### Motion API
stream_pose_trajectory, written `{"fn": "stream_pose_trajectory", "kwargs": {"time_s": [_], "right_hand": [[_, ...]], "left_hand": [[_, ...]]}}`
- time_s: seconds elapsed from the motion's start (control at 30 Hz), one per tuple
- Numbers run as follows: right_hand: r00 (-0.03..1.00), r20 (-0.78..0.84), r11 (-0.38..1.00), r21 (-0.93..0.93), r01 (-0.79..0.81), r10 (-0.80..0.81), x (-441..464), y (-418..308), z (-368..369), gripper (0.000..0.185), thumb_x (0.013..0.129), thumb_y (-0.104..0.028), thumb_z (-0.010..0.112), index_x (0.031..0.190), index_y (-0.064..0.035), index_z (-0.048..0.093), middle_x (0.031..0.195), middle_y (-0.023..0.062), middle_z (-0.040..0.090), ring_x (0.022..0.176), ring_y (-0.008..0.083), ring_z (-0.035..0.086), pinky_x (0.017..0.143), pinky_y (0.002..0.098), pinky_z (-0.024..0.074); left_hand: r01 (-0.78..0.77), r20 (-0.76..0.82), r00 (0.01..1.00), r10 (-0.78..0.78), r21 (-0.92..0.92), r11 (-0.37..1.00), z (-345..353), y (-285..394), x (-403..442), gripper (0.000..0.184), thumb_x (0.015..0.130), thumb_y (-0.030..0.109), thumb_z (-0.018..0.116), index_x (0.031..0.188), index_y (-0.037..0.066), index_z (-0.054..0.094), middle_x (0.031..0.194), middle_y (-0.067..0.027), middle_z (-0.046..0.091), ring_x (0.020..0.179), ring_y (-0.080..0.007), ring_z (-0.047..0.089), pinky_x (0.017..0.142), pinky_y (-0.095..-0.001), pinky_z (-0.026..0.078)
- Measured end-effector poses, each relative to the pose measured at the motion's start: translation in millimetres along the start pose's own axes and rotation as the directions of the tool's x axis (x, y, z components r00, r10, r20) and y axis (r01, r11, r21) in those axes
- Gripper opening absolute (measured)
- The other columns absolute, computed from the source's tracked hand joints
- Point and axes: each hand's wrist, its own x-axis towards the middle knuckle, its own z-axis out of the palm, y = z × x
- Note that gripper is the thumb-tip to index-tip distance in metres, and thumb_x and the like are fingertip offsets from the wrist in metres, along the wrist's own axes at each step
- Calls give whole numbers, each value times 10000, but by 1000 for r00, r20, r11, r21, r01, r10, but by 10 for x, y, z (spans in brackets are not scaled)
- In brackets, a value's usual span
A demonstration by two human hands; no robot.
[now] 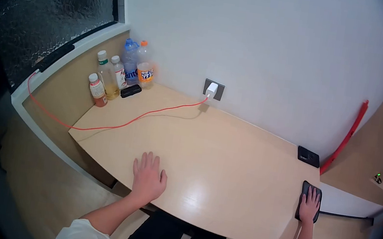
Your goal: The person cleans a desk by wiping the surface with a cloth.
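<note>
My left hand (147, 180) lies palm down near the front edge of the light wooden table (223, 173), fingers spread, holding nothing. At the table's right end, my right hand (309, 207) rests flat on a black rectangular thing (305, 190) with rounded corners, whose exact kind I cannot make out. The fingers there are stretched out and do not wrap round it. Behind it, close to the wall, lies a black phone-like slab (308, 156).
A red cable (145, 114) runs from a white charger (212, 90) in the wall socket across the table to the left ledge. Several bottles, one an orange-capped bottle (145, 71), stand in the back left corner beside a black case (131, 91). A red tube (348, 136) leans at right.
</note>
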Motion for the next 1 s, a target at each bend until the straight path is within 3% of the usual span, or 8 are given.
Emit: {"fn": "stream_pose_trajectory", "kwargs": {"time_s": [0.17,0.37,0.5,0.73,0.83,1.0], "right_hand": [[998,-21,998,0,57,-57,853,-280,94,580,1060,-438,411,1610,-265,352,1687,39,306,1560,333,236,1244,568,173],[999,12,999,-6,49,-49,1091,-326,111,592,1064,-463,391,1622,-280,316,1701,32,271,1563,331,227,1253,565,160],[996,13,996,15,87,-87,656,-300,80,595,1065,-462,395,1619,-254,332,1696,40,284,1563,336,226,1258,554,151],[980,1,979,38,199,-199,-950,204,-162,568,1057,-396,442,1595,-222,389,1676,76,320,1559,357,226,1260,535,156],[989,13,989,34,145,-146,-1511,353,-280,570,1052,-370,451,1592,-199,392,1670,86,328,1558,376,222,1261,536,151],[985,-16,985,36,171,-171,-1492,387,-259,569,1047,-346,462,1589,-186,397,1665,108,329,1550,393,229,1254,552,154]], "left_hand": [[3,9,1000,-3,-16,1000,20,22,-31,577,915,288,592,1379,-44,503,1468,-272,454,1443,-433,357,1171,-665,244],[-8,-38,999,7,-41,999,10,-35,12,572,914,304,594,1365,-40,524,1467,-267,460,1437,-418,369,1175,-650,241],[10,-24,1000,-11,-74,997,29,-55,-2,574,926,317,588,1373,-39,536,1487,-259,459,1447,-400,367,1182,-636,239],[-19,-69,998,15,-64,998,153,-117,-91,572,965,324,555,1412,-30,523,1528,-242,444,1477,-396,345,1210,-615,220],[-9,-43,999,7,-59,998,133,-106,-53,579,972,316,546,1433,-33,507,1545,-249,431,1491,-407,328,1224,-612,202],[9,26,1000,-10,24,1000,127,-44,-27,580,974,286,534,1451,-40,485,1555,-272,411,1497,-420,319,1230,-615,191]]}}
